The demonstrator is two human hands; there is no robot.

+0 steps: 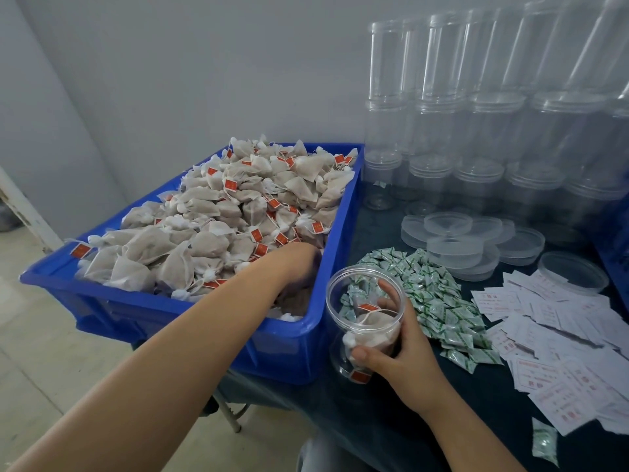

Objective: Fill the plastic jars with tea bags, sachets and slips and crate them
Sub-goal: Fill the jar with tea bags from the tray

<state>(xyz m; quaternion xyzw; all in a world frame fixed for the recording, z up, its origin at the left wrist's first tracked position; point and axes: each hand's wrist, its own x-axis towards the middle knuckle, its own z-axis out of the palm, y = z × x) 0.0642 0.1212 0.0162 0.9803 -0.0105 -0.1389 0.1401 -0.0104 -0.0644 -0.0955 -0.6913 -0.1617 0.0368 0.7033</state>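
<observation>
A blue crate is heaped with tea bags that carry red tags. My left hand reaches down into the crate's near right corner, with its fingers hidden among the bags. My right hand grips an open clear plastic jar just right of the crate, tilted toward me. A few tea bags lie inside the jar. A pile of green-and-white sachets lies on the dark table behind the jar. White slips with red print are spread out to the right.
Stacks of empty clear jars stand along the back wall. Clear lids lie in front of them. One stray sachet rests near the table's front right edge. Pale floor shows at the left, below the crate.
</observation>
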